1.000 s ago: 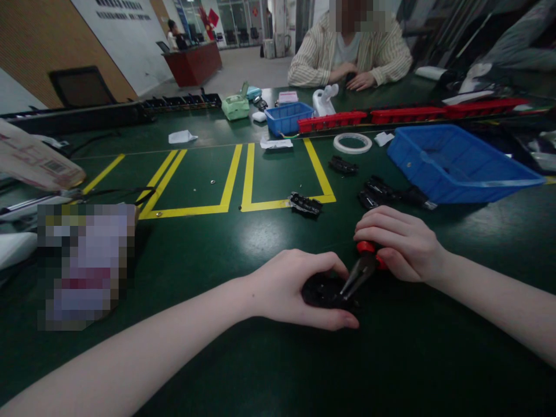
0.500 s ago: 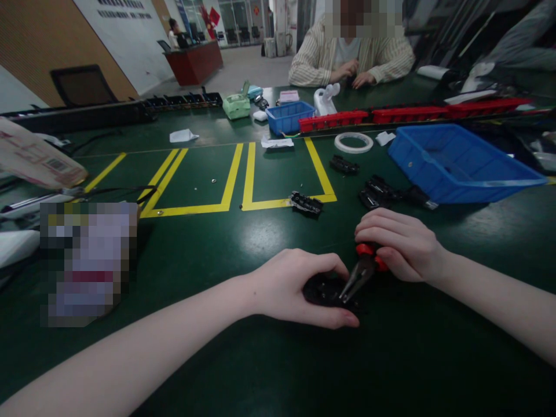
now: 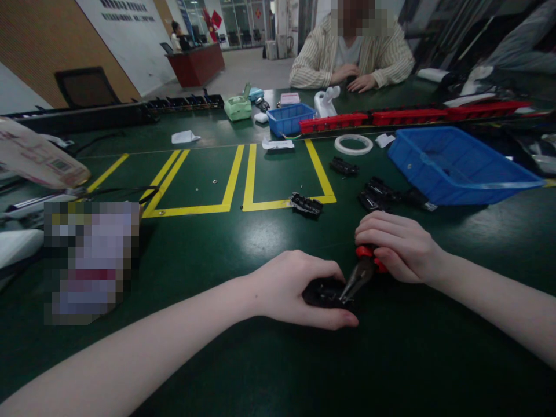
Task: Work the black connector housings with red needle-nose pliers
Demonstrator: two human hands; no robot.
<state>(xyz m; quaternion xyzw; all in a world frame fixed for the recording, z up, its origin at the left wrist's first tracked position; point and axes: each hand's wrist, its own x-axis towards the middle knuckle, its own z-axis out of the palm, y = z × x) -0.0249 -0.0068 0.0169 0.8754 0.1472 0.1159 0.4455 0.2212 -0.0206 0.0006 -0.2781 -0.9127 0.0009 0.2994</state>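
My left hand (image 3: 295, 289) is wrapped around a small black plastic part (image 3: 324, 292) and presses it against the green table (image 3: 260, 359). My right hand (image 3: 397, 246) grips the red handles of needle-nose pliers (image 3: 360, 272). The pliers' dark jaws point down-left into the black part. Most of that part is hidden under my left fingers.
More black parts (image 3: 306, 204) (image 3: 377, 194) (image 3: 344, 167) lie beyond my hands. A large blue bin (image 3: 456, 165) stands at right, a smaller blue bin (image 3: 289, 119) and a tape ring (image 3: 353, 143) farther back. Yellow floor-tape boxes mark the table. A person in a striped shirt (image 3: 351, 55) sits opposite.
Hardly anything has moved: both hands hold their places on the part and pliers, and the view has shifted slightly.
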